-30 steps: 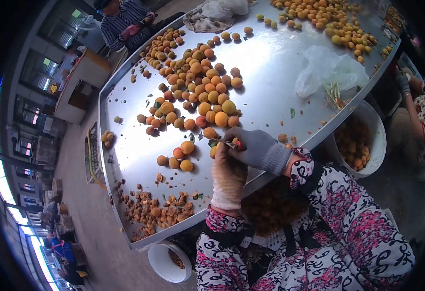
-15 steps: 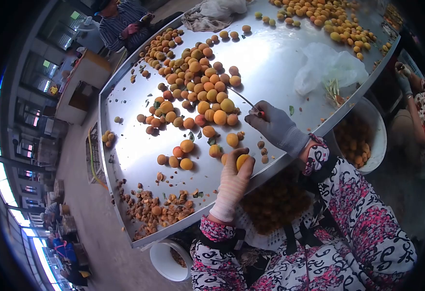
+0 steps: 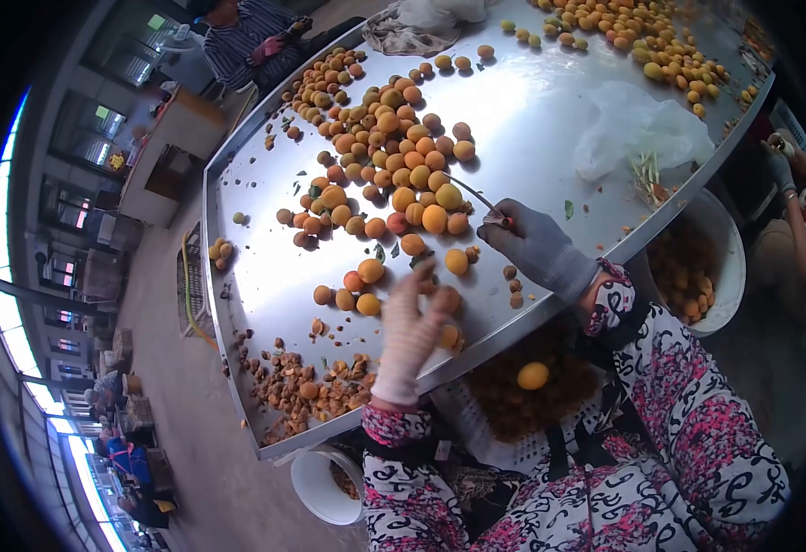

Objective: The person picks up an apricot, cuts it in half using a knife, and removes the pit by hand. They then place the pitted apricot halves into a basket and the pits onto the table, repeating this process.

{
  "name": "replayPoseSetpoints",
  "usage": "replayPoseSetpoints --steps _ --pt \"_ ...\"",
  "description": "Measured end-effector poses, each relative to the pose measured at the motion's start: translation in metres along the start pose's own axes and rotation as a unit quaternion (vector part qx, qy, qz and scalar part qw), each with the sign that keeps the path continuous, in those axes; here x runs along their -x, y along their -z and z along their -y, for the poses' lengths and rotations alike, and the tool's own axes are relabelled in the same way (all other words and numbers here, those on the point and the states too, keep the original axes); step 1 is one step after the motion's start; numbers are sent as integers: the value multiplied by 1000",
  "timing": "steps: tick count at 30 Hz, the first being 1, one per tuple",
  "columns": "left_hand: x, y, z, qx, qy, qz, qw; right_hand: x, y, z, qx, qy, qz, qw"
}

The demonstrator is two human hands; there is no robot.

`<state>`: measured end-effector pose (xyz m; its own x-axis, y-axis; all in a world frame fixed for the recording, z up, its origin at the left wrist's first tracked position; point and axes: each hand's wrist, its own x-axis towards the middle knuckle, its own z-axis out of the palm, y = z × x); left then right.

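Over the near edge of the metal table, my gloved left hand (image 3: pixel 409 327) has its fingers spread and slightly blurred, with small orange fruits close behind it. My right hand (image 3: pixel 536 248), in a grey glove, is closed around the handle of a thin metal tool (image 3: pixel 473 193) whose shaft points up and left toward the fruit pile (image 3: pixel 389 138). A single yellow-orange fruit (image 3: pixel 533 375) shows above the crate (image 3: pixel 504 442) of fruit below the table edge, apart from both hands.
Brown fruit scraps (image 3: pixel 302 391) lie at the table's near left corner. White buckets stand at left (image 3: pixel 316 492) and right (image 3: pixel 732 276). A plastic bag (image 3: pixel 638 129) rests on the table. One person (image 3: pixel 247 46) sits beyond it; another's arm (image 3: pixel 797 230) is at right.
My left hand has moved left and opened, letting go of the yellow-orange fruit, which is now above the crate. My right hand still holds the tool. The whole view has shifted slightly.
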<state>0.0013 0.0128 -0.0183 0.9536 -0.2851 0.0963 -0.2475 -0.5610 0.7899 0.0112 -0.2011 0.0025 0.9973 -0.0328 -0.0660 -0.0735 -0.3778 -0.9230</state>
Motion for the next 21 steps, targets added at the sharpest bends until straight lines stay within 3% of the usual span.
replayPoseSetpoints --steps 1,2,3,6,10,13,15,16,17,18,20,21 --pt "-10 6 32 -67 -10 -103 992 0 -1 0 -1 2 0 1000" --pt "-18 20 24 -253 96 -117 955 1 -1 1 -1 -2 16 1000" --pt "-25 28 48 -344 89 -134 925 2 -1 1 -1 -6 31 1000" --pt "-35 34 71 -455 120 -61 880 6 -4 5 -21 28 39 999" --pt "-43 35 66 -506 88 -44 857 7 -11 2 24 45 28 998" --pt "-36 33 50 -484 70 -42 871 8 -13 4 -1 34 42 999" --pt "-30 26 43 -328 101 -51 938 8 -16 2 -6 18 57 998" --pt "-25 21 29 -327 97 -49 939 9 -22 -2 -31 5 67 997" --pt "-17 18 13 -142 125 -21 982 9 -27 -6 -55 -9 79 995" --pt "-11 15 -5 48 148 6 988 9 -32 -10 -45 5 73 996" --pt "-1 10 -31 41 3 15 999 17 -19 18 -125 -111 157 973" --pt "3 7 -39 108 14 25 994 18 -18 22 -184 -138 188 955"
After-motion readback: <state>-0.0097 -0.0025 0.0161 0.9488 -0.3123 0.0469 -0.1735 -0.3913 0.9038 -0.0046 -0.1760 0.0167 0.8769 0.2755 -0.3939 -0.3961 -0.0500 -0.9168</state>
